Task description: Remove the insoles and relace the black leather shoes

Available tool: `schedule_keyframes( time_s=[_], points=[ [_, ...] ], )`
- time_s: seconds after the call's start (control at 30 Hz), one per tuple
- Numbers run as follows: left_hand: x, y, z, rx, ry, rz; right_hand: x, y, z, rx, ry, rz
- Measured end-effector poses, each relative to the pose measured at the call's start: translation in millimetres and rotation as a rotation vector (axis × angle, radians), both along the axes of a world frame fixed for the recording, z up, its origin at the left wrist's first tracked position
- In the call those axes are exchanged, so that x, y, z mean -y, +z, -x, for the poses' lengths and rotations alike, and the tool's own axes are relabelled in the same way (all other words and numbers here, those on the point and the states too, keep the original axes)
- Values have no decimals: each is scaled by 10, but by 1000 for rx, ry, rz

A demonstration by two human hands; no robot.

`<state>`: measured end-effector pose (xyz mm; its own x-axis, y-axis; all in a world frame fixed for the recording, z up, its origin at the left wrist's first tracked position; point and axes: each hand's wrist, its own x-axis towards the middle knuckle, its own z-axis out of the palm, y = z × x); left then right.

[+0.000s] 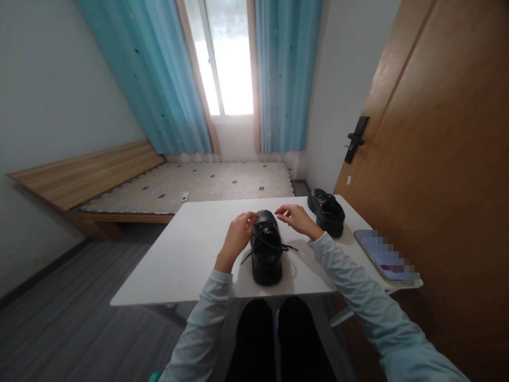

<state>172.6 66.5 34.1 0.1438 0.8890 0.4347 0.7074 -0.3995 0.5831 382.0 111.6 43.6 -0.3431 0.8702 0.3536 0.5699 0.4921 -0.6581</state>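
A black lace-up shoe (267, 260) stands on the white table in front of me, its toe pointing away. Its laces cross over the opening, with loose ends hanging out on both sides. My left hand (239, 231) is at the shoe's left side near the toe, fingers bent and slightly apart, with nothing visible in them. To the right of the toe, my right hand (296, 218) hovers a little apart from the shoe, its fingers loosely curved and holding nothing. A second black shoe (328, 212) rests farther right, beyond my right wrist.
The white table (170, 265) spans the front. A tablet-like flat object (384, 254), partly pixelated, lies at its right edge beside a wooden door (437, 132). Behind the table is a bed (214, 183) with a small white object (185, 197) on it.
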Motion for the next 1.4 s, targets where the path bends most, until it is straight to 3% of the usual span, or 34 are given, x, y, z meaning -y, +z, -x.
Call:
schedule_keyframes(
  time_s=[0.17, 0.33, 0.6, 1.03, 1.23, 1.4],
  points=[
    [80, 66, -55, -50, -56, 4, -101, -213, 23, -57, 50, 151],
    [138, 38, -33, -94, -95, 52, -126, -313, 55, -118, 43, 100],
    [144, -89, 8, -93, -86, 72, -224, -364, 75, -89, 22, 149],
    [150, -147, 45, -76, -121, 129, -208, -461, 95, -408, 56, 281],
    [185, -155, 80, 64, -268, 204, -192, -417, 95, -470, 93, 406],
    [160, -284, 61, 212, -245, 215, -179, -395, 30, -495, 137, 451]
  ],
)
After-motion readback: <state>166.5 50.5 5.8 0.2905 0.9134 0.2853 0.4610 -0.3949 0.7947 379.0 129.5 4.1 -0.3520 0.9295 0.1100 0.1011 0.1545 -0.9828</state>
